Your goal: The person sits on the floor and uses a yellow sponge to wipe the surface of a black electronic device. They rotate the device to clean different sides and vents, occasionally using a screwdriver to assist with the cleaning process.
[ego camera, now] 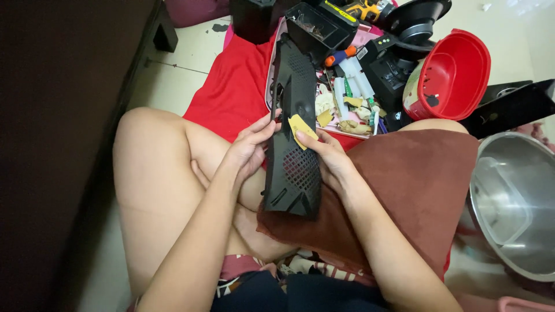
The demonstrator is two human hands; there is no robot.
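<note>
Hands both bent inward: left hand (250,147) grip steadies black grille panel (295,133); right hand (326,157) pinches yellow sandpaper scrap (302,128).

The pale cream tiled floor (173,86) carried everything here. A bright red cloth (231,86) was spread flat across it, and a shallow pink tray (272,69) littered with paper scraps and small tools sat on that cloth. To the right, a red oval plastic tub (457,75) lay tipped on its side beside black device housings (393,63). A shiny round steel pot (514,202) stood on the floor at the right edge, with a dark wooden furniture leg (165,34) up top left.
</note>
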